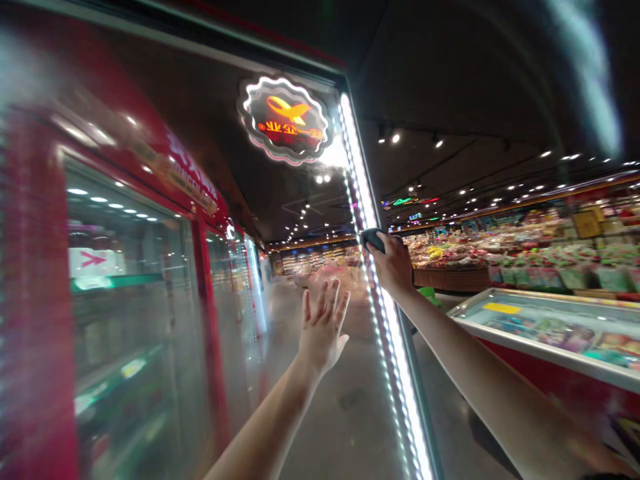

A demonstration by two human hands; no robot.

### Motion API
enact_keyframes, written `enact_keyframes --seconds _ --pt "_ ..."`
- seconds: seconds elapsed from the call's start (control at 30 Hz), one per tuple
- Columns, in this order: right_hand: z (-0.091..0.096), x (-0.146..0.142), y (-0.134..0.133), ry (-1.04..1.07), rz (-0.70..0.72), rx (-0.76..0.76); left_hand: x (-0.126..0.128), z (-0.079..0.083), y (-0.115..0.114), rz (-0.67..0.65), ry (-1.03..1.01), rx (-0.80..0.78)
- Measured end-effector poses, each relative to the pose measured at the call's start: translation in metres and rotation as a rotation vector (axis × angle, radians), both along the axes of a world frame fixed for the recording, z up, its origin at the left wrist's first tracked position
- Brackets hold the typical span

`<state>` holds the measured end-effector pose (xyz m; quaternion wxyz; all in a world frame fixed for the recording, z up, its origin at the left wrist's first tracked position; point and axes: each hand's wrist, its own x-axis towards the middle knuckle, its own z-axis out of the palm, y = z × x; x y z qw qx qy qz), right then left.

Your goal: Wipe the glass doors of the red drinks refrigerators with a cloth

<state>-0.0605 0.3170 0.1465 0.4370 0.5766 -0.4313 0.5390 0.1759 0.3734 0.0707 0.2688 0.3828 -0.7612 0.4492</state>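
Observation:
A tall glass freezer door (300, 220) stands swung open in front of me, its lit edge (373, 280) running down the middle of the view. My right hand (395, 267) is wrapped round the dark door handle (374, 240) at that edge. My left hand (324, 327) is raised with fingers spread, flat against or just short of the glass; I cannot tell which. A glowing oval sticker with an orange plane (286, 121) sits high on the glass.
A row of red-framed freezer cabinets (130, 300) runs along the left. An open chest freezer (550, 327) with packaged goods stands to the right, with produce displays (525, 257) behind it. A shop aisle (345, 393) stretches ahead.

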Motion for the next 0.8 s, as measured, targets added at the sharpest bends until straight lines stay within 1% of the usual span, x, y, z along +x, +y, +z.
enact_keyframes --seconds 0.07,0.1,0.17,0.3,0.37,0.4,0.43,0.47,0.5,0.53,0.63,0.67,0.7,0.73,0.77,0.8 --pt "0.004 -0.001 -0.009 0.008 -0.048 -0.013 0.002 -0.002 -0.002 0.004 -0.010 -0.021" --pt "0.011 -0.001 -0.012 0.008 -0.060 -0.027 0.002 -0.003 -0.002 0.004 -0.011 -0.031" --pt "0.032 0.000 -0.016 0.005 -0.063 -0.056 0.003 -0.004 -0.002 0.001 -0.013 -0.050" --pt "0.089 0.000 -0.014 -0.018 -0.026 -0.078 0.003 -0.005 0.000 -0.023 -0.023 -0.091" --pt "0.106 -0.001 -0.012 -0.025 -0.003 -0.078 0.004 -0.005 0.001 -0.034 -0.022 -0.103" --pt "0.109 -0.002 -0.011 -0.023 0.005 -0.078 0.004 -0.005 0.001 -0.038 -0.020 -0.105" --pt "0.106 -0.002 -0.011 -0.020 0.010 -0.077 0.004 -0.005 0.001 -0.042 -0.019 -0.106" --pt "0.098 -0.003 -0.011 -0.015 0.011 -0.077 0.004 -0.006 0.001 -0.046 -0.017 -0.106" --pt "0.086 -0.003 -0.011 -0.010 0.006 -0.076 0.004 -0.006 0.000 -0.051 -0.016 -0.105" --pt "0.069 -0.004 -0.010 -0.005 -0.003 -0.074 0.004 -0.006 0.000 -0.056 -0.016 -0.104" --pt "0.009 -0.007 -0.007 0.013 -0.041 -0.064 0.005 -0.006 -0.002 -0.067 -0.013 -0.093" --pt "-0.008 -0.008 -0.006 0.023 -0.054 -0.058 0.005 -0.006 -0.002 -0.068 -0.012 -0.089" --pt "-0.021 -0.009 -0.004 0.035 -0.062 -0.051 0.005 -0.006 -0.003 -0.069 -0.011 -0.086" --pt "-0.030 -0.009 -0.003 0.039 -0.063 -0.043 0.005 -0.006 -0.003 -0.069 -0.010 -0.083" --pt "-0.032 -0.009 -0.001 0.036 -0.054 -0.035 0.004 -0.005 -0.004 -0.069 -0.011 -0.081" --pt "-0.029 -0.008 -0.001 0.021 -0.031 -0.032 0.004 -0.004 -0.003 -0.069 -0.012 -0.079"
